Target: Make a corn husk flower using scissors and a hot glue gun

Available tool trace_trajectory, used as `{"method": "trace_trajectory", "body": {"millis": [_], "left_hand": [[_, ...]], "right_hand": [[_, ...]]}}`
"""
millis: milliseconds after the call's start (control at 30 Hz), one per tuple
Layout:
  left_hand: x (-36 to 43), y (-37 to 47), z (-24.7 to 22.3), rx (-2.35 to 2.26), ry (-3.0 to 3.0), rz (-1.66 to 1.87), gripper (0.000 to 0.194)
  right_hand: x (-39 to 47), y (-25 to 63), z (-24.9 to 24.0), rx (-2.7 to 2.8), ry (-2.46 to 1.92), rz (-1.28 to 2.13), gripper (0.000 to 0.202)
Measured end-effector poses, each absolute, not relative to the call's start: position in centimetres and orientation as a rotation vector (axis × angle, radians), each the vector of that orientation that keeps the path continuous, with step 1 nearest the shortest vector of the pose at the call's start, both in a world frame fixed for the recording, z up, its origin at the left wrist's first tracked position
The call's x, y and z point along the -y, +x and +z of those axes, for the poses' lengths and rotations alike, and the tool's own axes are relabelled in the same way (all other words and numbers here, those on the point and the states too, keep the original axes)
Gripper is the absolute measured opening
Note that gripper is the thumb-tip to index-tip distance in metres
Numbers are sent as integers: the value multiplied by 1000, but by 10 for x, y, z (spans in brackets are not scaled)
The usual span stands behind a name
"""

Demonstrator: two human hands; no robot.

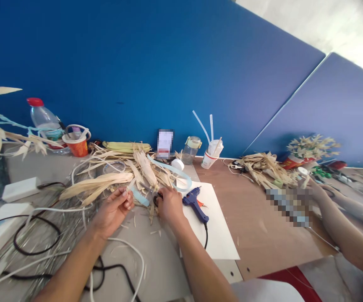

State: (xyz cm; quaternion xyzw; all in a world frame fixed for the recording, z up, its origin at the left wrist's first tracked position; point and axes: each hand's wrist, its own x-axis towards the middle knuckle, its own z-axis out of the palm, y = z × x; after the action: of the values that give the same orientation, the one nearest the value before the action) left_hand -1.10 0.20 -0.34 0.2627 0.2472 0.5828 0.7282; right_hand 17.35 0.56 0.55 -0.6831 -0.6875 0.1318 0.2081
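Observation:
My left hand [115, 208] is closed in a pinch at the end of a light blue ribbon strip [140, 197]. To its right, my right hand [169, 204] is wrapped round the dark handles of scissors [156, 199], whose blades are hard to make out. Behind both hands lies a pile of dried corn husks [99, 184]. A loop of pale blue ribbon [186, 179] curls over the husks. Beside my right hand a blue glue gun [197, 204] rests on a white sheet [220, 235].
Cables and a white power strip [1, 228] lie at the left. Along the blue partition stand a bottle [44, 119], a red cup [77, 147], a phone [165, 143] and a jar [190, 150]. Another person's arm [341, 222] reaches in at the right.

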Motion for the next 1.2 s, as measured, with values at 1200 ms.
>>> {"method": "trace_trajectory", "body": {"millis": [1200], "left_hand": [[-3,-8,-5,-547,604,1388,19]], "right_hand": [[-48,229,37,1819,-2022,220,22]]}}
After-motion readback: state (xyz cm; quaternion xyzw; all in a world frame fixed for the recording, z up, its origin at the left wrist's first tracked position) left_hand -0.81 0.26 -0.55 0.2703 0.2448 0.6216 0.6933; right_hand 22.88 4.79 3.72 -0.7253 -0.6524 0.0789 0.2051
